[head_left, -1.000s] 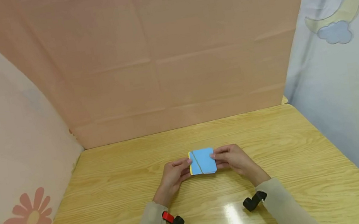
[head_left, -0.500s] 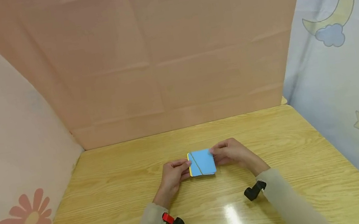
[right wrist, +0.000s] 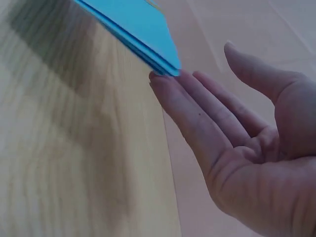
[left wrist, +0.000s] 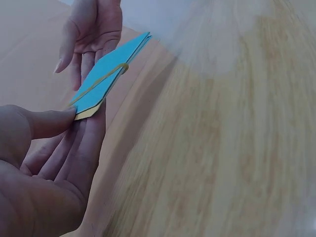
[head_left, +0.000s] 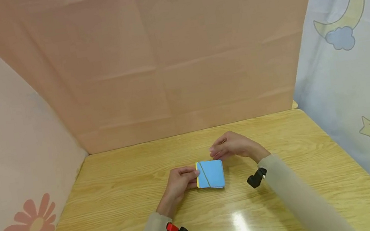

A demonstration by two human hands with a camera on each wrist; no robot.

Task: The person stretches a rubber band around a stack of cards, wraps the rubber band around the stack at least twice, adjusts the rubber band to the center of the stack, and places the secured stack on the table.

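A thin stack of square cards (head_left: 214, 173), blue on top with a yellow layer below, is held above the table. A tan rubber band (left wrist: 101, 81) runs slantwise across it near its left side. My left hand (head_left: 179, 181) pinches the stack's left edge, thumb on top and fingers underneath, as the left wrist view shows. My right hand (head_left: 233, 146) is by the stack's far right corner, thumb raised off it. In the right wrist view its fingers (right wrist: 197, 113) are extended, tips at or just under the corner; whether they touch cannot be told.
Beneath the hands lies a wood-grain table (head_left: 118, 174). A plain peach cloth (head_left: 161, 54) hangs behind its far edge. Printed cloths stand on both sides, with a flower (head_left: 35, 226) at left and a moon (head_left: 346, 11) at right.
My right hand has let go of the stack's right edge and moved up toward the far corner. The left hand keeps its pinch; the stack sits slightly lower in view.
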